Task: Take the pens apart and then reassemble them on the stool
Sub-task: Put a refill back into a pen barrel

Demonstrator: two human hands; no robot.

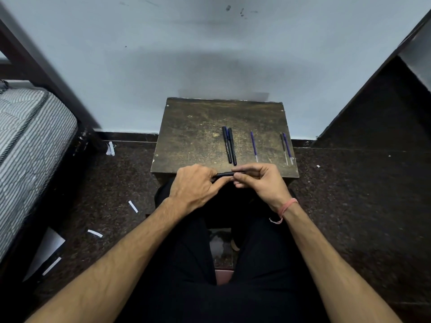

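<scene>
At six o'clock of the worn brown wooden stool (pixel 191 136), left hand (pixel 196 183) and right hand (pixel 258 180) pinch a thin, light, stiff black plastic pen (pixel 225 175), probably slippery, best gripped at both ends

Both bare forearms reach forward from the bottom corners of the view and converge toward the middle, above the person's lap in dark trousers. The left hand (pixel 194 183) shows its back to the camera, knuckles up, fingers curled down and thumb tucked beneath, gripping one end of a black pen (pixel 225 174) held roughly level. The right hand (pixel 262 181) faces it, wrist bent inward, thumb and fingertips pinching the pen's other end while the remaining fingers curl loosely. The two hands nearly touch at the fingertips. A pink thread band (pixel 285 209) circles the right wrist.
</scene>
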